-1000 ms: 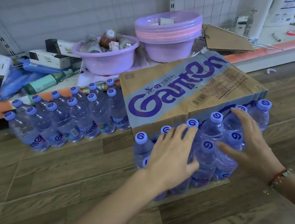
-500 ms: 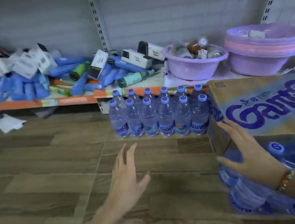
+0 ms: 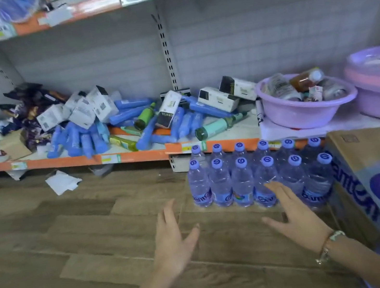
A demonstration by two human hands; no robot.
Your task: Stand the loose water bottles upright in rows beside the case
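Clear bottles (image 3: 242,180), lilac caps; brown case (image 3: 375,162), blue-purple lettering; lilac basin (image 3: 305,111); wood-grain floor (image 3: 74,240).

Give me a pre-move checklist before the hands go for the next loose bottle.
1. Left hand empty, open: ok.
2. Right hand empty, open: ok.
3. Clear plastic water bottles with purple caps upright in two rows: ok.
4. Rows beside the brown cardboard case with purple lettering: ok.
5. Bare wood-pattern floor left of the rows for more: ok.
6. Loose bottle lying within reach: cannot tell.
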